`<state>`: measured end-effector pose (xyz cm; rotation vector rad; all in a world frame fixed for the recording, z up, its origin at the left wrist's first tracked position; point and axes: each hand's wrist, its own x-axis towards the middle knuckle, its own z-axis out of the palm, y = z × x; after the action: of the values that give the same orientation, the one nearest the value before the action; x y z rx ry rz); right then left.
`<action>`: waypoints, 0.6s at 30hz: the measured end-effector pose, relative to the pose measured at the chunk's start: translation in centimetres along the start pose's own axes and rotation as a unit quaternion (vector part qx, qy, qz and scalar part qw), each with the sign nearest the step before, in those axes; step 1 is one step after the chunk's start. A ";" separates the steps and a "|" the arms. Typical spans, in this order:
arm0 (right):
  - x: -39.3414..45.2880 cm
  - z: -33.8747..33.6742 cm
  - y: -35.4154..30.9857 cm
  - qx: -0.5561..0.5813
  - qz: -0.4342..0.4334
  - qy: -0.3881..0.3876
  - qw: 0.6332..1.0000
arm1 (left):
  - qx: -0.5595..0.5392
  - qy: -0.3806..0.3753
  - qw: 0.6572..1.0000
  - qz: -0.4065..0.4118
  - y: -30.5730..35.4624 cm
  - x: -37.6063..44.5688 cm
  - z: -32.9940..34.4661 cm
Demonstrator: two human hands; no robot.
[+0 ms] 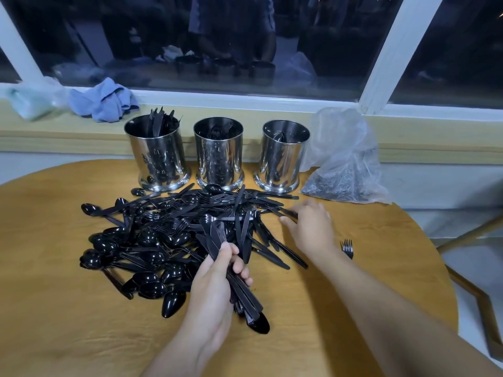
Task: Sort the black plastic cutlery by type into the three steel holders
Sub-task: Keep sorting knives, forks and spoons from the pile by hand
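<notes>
A heap of black plastic cutlery (174, 235) lies on the round wooden table (367, 268). Behind it stand three steel holders: the left holder (158, 156) has knives sticking out, the middle holder (219, 156) holds forks, and the right holder (283, 159) holds a spoon or two. My left hand (215, 289) grips a bundle of knives (217, 240) with blades pointing up over the heap. My right hand (310, 227) reaches to the heap's right edge and pinches the end of a knife handle (287, 212) lying there.
A single fork (347, 247) lies apart on the table to the right of my right arm. A clear plastic bag (345, 164) sits beside the right holder. Blue cloth (104, 100) rests on the window ledge. A chair frame (476, 289) stands at the right.
</notes>
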<state>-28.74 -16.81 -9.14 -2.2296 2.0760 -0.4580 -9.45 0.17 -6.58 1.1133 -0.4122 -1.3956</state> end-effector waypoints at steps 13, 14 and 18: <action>-6.7 -1.6 1.8 0.082 -0.035 0.026 0.996 | 0.015 -0.006 1.000 -0.009 -0.5 -0.2 -0.4; -6.4 -1.9 1.6 0.081 -0.029 0.026 0.996 | 0.014 -0.005 1.000 -0.010 -0.5 -0.3 -0.3; -4.4 -2.0 0.4 0.106 0.004 0.027 0.994 | 0.014 0.000 1.000 -0.011 -0.3 -0.5 -0.3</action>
<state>-29.84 -12.23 -8.06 -2.1105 1.9555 -0.7098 -9.48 0.80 -6.83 1.1419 -0.4222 -1.4128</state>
